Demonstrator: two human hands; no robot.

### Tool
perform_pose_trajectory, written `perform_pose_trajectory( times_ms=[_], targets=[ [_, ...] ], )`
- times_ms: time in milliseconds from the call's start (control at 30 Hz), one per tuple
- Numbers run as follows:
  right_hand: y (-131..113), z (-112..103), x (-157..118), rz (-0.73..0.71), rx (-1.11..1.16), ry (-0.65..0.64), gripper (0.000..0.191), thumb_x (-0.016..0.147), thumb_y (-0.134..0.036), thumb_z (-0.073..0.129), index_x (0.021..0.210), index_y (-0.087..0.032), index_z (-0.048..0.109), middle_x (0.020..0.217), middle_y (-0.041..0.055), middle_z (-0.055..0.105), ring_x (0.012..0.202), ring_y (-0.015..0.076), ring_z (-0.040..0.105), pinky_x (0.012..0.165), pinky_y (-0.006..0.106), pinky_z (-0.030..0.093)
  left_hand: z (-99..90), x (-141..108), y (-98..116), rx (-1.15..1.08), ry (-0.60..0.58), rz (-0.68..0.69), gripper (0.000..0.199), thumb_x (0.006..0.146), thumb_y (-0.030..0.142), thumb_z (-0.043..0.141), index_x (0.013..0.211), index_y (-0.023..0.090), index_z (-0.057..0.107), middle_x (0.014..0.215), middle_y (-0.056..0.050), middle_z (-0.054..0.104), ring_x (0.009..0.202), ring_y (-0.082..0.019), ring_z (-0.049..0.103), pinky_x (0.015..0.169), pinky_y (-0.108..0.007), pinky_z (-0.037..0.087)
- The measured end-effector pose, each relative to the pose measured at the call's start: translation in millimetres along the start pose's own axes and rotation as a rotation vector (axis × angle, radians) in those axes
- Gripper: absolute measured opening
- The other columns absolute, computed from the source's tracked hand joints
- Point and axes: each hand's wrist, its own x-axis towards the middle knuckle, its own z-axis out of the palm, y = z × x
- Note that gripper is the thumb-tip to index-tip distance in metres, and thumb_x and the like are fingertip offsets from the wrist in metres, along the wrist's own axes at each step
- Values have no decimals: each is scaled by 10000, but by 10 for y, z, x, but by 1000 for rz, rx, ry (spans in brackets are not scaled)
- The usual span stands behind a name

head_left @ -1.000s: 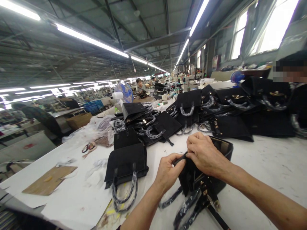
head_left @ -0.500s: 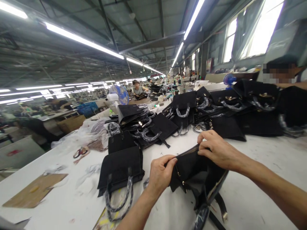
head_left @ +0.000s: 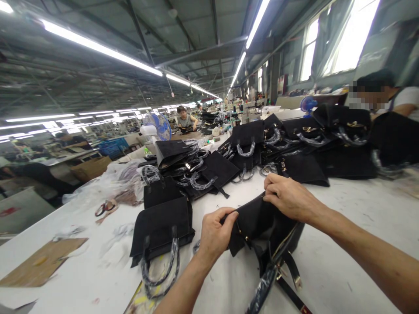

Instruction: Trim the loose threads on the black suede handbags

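Observation:
A black handbag (head_left: 262, 226) hangs between my two hands over the white table, its mouth partly spread and its gold-coloured zip pulls showing. My left hand (head_left: 218, 229) pinches the bag's upper edge at the left corner, thumb on top. Further along the same edge, my right hand (head_left: 290, 196) grips it with curled fingers. A plastic-wrapped handle (head_left: 262, 290) and a black strap with a metal end (head_left: 293, 270) dangle below. Left of my left hand lies another black handbag (head_left: 162, 220), its wrapped handles towards me.
Piles of black handbags (head_left: 247, 135) line the table's far side. A brown cardboard piece (head_left: 42, 261), clear plastic sheeting (head_left: 101, 179) and scissors (head_left: 106, 208) lie on the left. A blue fan (head_left: 160, 126) stands beyond; a co-worker (head_left: 376, 93) sits at far right.
The held bag has shifted slightly left and up in view, and its lower handle has swung left. Both hands keep their grip on the edge. The co-worker at right shows more of a shoulder.

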Motion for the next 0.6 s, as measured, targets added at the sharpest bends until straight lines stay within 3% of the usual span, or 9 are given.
perform_pose_trajectory(
  times_ms=[167,400,500,600],
  targets=[
    [-51,-12,10,53,-53,-12,272,848,-266,534,589,-187,551,861,2,584,697,125,562,661,280,375,-30,20,21,2,-55,-4,179,845,288,583,792,170,706,727,-2,684,686,-150,607,655,-219,446],
    [-67,2,-5,62,-77,10,271,856,-277,531,601,-190,550,847,12,593,715,135,568,658,281,370,-89,168,100,-135,-294,-140,208,801,290,587,884,156,723,765,-30,699,666,-149,603,571,-204,419],
    [-88,0,0,76,-79,7,266,853,-280,538,603,-191,549,843,19,598,724,141,571,654,280,373,-80,290,161,-54,-376,-169,215,766,304,599,842,158,737,694,-17,678,594,-136,562,506,-202,353],
    [-102,-13,0,81,-74,9,277,859,-274,528,596,-189,544,849,19,597,712,137,562,634,279,369,-61,404,215,101,-373,-68,187,743,289,595,716,162,730,596,12,626,559,-122,518,501,-209,314]
  ],
)
